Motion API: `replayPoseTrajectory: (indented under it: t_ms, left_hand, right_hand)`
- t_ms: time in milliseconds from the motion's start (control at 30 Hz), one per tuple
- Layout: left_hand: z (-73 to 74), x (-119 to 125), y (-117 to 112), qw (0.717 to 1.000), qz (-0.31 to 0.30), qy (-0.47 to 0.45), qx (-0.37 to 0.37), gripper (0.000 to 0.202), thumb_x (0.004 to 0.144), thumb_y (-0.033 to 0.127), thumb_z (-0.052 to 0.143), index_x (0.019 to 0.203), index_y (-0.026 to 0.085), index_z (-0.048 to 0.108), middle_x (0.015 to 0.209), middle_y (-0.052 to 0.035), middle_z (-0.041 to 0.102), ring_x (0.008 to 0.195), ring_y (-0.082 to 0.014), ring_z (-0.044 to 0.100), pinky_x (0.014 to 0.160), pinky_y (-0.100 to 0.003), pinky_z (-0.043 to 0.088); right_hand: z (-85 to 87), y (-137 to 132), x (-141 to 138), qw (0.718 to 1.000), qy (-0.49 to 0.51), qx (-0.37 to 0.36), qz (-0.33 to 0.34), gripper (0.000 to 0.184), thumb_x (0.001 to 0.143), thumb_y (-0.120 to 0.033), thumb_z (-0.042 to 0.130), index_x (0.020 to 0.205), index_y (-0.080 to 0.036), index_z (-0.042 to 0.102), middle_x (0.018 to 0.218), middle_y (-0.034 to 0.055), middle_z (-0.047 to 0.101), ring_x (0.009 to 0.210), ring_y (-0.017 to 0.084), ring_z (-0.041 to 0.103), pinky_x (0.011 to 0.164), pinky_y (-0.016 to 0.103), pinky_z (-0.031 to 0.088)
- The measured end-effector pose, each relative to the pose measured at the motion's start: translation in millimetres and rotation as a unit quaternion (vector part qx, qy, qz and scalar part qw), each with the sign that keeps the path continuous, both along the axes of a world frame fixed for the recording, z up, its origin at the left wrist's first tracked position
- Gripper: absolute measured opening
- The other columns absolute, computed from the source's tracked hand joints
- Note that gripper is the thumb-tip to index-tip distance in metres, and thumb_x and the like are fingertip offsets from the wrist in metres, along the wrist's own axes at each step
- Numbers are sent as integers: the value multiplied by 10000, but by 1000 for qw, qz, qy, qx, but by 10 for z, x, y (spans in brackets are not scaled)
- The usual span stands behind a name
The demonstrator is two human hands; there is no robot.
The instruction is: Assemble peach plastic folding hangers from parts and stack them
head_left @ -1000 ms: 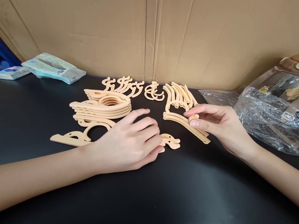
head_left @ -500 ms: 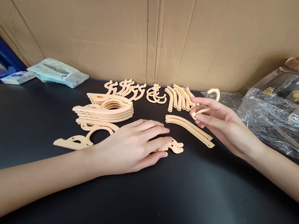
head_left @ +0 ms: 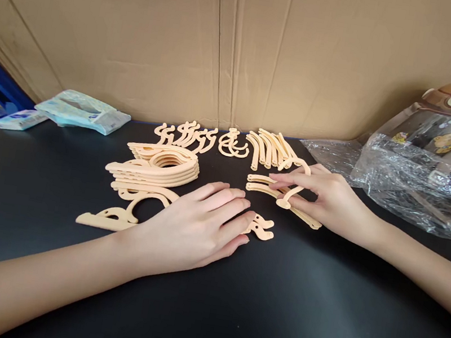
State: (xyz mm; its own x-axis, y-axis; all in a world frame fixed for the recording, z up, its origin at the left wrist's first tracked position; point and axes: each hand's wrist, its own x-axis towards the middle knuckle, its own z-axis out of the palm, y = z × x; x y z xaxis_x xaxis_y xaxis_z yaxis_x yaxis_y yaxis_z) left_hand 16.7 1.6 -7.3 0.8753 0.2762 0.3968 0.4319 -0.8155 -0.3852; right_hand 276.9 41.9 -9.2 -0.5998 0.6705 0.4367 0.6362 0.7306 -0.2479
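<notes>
My left hand (head_left: 205,226) lies palm down with fingers stretched out, covering part of some flat beige hanger pieces. Two of their wavy ends (head_left: 261,230) poke out past the fingertips, and a hanger arm (head_left: 103,221) shows by the wrist. What is under the palm is hidden. Over on the right, my right hand (head_left: 332,200) pinches a curved beige hanger hook (head_left: 301,187) between thumb and fingers. Below that hook lie long, slightly bent beige strips (head_left: 260,180), close to the fingertips.
A stack of folded hanger bodies (head_left: 157,167) stands left of centre. Along the cardboard wall (head_left: 144,36) lie small wavy pieces (head_left: 188,133), hooks (head_left: 233,144) and more strips (head_left: 269,147). Tissue packs (head_left: 83,111) lie left; crumpled clear plastic (head_left: 412,181) and a bottle (head_left: 446,124) are right.
My right hand has come down and nearer, and the hook in it has turned and now hangs over the bent strips. My left hand has hardly moved.
</notes>
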Motion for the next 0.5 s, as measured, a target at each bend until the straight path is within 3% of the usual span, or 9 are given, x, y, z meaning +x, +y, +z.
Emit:
replayPoseTrajectory:
  t_ms: [267, 500]
  left_hand:
    - [-16, -3, -3, 1000, -7, -17, 18, 253, 997, 244, 476, 1055, 115, 687, 1059, -67, 720, 1018, -242, 633, 974, -403, 433]
    - [-15, -1, -11, 999, -2, -20, 27, 236, 985, 231, 496, 1041, 109, 690, 1055, -69, 724, 1023, -238, 636, 1004, -417, 404]
  right_hand:
    - [-30, -27, -25, 998, -5, 34, 50, 358, 935, -175, 556, 1285, -225, 612, 854, 3, 730, 849, 184, 630, 824, 335, 473]
    - [-16, -55, -40, 998, -41, 16, 37, 432, 926, -187, 584, 1352, -257, 567, 958, 3, 748, 897, 192, 648, 866, 367, 432]
